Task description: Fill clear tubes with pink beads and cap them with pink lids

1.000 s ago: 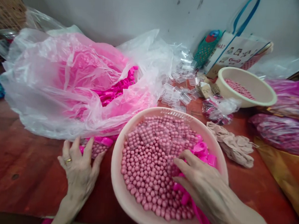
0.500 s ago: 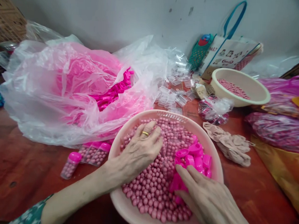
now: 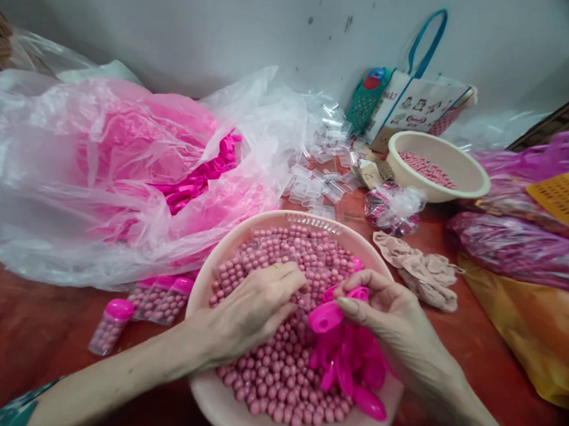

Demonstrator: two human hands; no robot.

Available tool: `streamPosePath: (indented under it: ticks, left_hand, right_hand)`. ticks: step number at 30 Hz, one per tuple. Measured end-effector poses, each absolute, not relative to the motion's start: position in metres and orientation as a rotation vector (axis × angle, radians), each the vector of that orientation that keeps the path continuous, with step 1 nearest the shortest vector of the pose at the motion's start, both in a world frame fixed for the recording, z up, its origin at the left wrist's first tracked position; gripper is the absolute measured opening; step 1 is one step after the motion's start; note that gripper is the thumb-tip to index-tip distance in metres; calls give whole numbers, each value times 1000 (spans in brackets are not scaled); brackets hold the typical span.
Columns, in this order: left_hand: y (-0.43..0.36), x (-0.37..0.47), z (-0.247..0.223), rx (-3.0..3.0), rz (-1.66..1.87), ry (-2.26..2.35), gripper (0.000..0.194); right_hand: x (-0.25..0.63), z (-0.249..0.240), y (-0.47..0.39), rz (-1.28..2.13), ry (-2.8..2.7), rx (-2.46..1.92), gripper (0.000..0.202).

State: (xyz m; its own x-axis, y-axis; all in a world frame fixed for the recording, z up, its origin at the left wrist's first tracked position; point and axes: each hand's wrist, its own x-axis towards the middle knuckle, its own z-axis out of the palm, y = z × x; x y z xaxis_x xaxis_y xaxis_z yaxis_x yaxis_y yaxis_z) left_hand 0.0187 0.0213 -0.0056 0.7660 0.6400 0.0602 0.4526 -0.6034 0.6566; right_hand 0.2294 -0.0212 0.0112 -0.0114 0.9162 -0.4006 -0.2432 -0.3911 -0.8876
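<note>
A pale pink basin (image 3: 199, 386) holds many pink beads (image 3: 275, 381) with bright pink caps (image 3: 346, 353) heaped on their right side. Over the beads, my left hand (image 3: 261, 301) has its fingers closed around a small clear container (image 3: 301, 300), partly hidden by the fingertips. My right hand (image 3: 384, 313) pinches a bright pink cap (image 3: 327, 317) between thumb and fingers, above the heap. Left of the basin, a filled bottle with a pink cap (image 3: 111, 325) lies on the red table beside several similar ones (image 3: 160, 299).
A big plastic bag of pink caps (image 3: 125, 160) lies at the left. Behind the basin are clear containers (image 3: 315, 183), a cream bowl of beads (image 3: 437, 164) and a tote bag (image 3: 414, 105). A beige cloth (image 3: 419, 268) and purple bags (image 3: 521, 251) lie right.
My right hand has lifted and now pinches a cap. My left hand's fingers have drawn together on a clear container. The view has shifted slightly, moving the surroundings leftward.
</note>
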Motion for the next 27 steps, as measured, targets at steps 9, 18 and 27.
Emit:
streamPosePath:
  ticks: [9,18,27]
  left_hand:
    - [9,10,16,2105,540,878,52]
    - [-5,-3,-11,2078,515,909,60]
    - [-16,-14,-19,2032,362,881,54]
  right_hand:
    - [211,9,-26,994,-1469,-1344,5]
    - [207,-3,-34,143,-2360,-1166,22]
    - [196,-7,-40,380,-2576,-1276,23]
